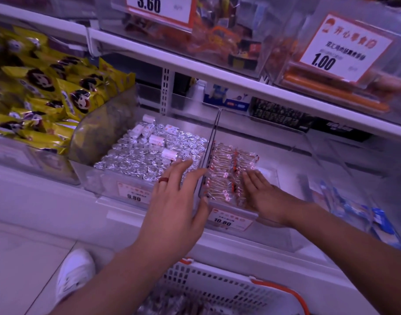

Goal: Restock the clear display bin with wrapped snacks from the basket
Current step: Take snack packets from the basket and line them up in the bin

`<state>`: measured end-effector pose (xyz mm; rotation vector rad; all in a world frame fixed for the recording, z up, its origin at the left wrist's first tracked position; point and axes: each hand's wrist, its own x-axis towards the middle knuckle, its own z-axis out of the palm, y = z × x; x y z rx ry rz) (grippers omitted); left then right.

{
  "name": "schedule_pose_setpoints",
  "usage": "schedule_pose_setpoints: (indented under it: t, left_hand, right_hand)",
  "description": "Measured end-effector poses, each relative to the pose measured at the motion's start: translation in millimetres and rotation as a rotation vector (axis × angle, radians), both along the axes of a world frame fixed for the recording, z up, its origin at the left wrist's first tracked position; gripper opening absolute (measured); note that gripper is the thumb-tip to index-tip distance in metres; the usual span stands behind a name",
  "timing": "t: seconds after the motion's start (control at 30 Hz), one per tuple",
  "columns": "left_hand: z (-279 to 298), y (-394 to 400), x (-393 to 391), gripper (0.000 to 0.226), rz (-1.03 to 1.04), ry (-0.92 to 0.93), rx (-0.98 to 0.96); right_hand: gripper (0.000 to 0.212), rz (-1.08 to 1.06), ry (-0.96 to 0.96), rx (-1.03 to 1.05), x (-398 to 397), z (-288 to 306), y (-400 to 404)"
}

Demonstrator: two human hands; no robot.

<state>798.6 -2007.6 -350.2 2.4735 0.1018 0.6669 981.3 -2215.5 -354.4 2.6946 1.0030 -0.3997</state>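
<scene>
Far to the left on the shelf lay yellow snack packets (47, 87) heaped in their own clear bin. Next along I saw the bin of silver foil-wrapped snacks (149, 155), packed tight, with a few white rolls lying on top and a 9.80 price tag (134, 194) on its front. My left hand (174, 208) was flat, fingers spread and straight, holding nothing, its fingertips over the front right corner of that bin beside the divider; a red ring (163, 179) sat on one finger. Right of the divider, the clear display bin (272, 178) held rows of small wrapped snacks (226, 171), with a 10.80 tag (229, 221) in front. My right hand (265, 196) lay flat on those snacks, fingers straight, gripping nothing. Below, at the bottom edge, sat the white basket (217, 283) with orange handles, wrapped snacks showing inside it, and a white shoe (74, 273) on the floor to its left.
</scene>
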Motion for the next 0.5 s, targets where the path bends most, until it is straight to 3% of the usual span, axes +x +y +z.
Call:
schedule_pose_setpoints:
  t: [0.23, 0.5]
  left_hand:
    - [-0.2, -1.9, 2.4, 0.046, -0.009, -0.016, -0.027]
    - [0.7, -3.6, 1.7, 0.047, -0.018, -0.042, -0.068]
  right_hand:
    - [0.105, -0.191, 0.053, 0.179, 0.7, 2.0, -4.6]
    - [0.090, -0.317, 0.040, 0.246, -2.2, 0.0, 20.1]
